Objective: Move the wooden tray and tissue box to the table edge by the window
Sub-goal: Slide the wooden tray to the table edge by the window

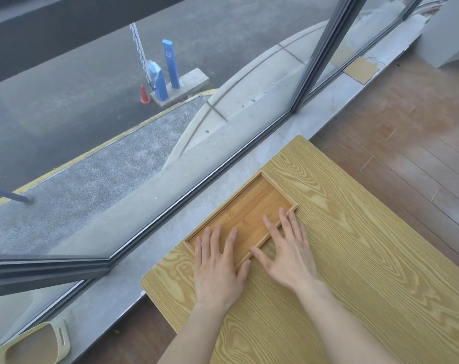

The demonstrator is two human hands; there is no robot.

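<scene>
The tray (245,210) is laid lengthwise along the table's (354,258) window edge; spread fingers of both the left hand (218,266) and the right hand (289,256) are pressed flat on its near end.

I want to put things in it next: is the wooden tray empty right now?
Empty of objects. The wooden tray shows bare floor; only fingers of the left hand and right hand lie flat across it.

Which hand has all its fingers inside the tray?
The left hand. All its fingers lie flat inside the wooden tray. The right hand rests across the tray's near rim, mostly on the table.
</scene>
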